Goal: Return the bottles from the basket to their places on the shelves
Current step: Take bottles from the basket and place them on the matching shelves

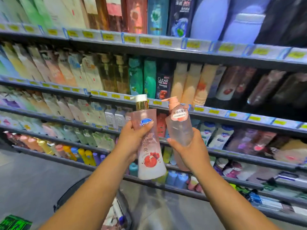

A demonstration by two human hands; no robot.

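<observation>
My left hand (132,136) grips a tall pink Safeguard bottle (149,156) with a gold collar, a white cap and a pomegranate picture. It is held upright at mid-frame. My right hand (186,146) grips a clear pink pump bottle (180,128) with a round pink label, just to the right of the first. Both bottles are raised in front of the shelves (116,45), which are packed with rows of shampoo and body wash. The basket (93,195) shows below my arms as a dark rim, mostly hidden.
The shelf unit runs across the whole view in several tiers with yellow price tags on the edges. Grey floor (29,176) lies at the lower left. A green printed object (13,223) sits at the bottom left corner.
</observation>
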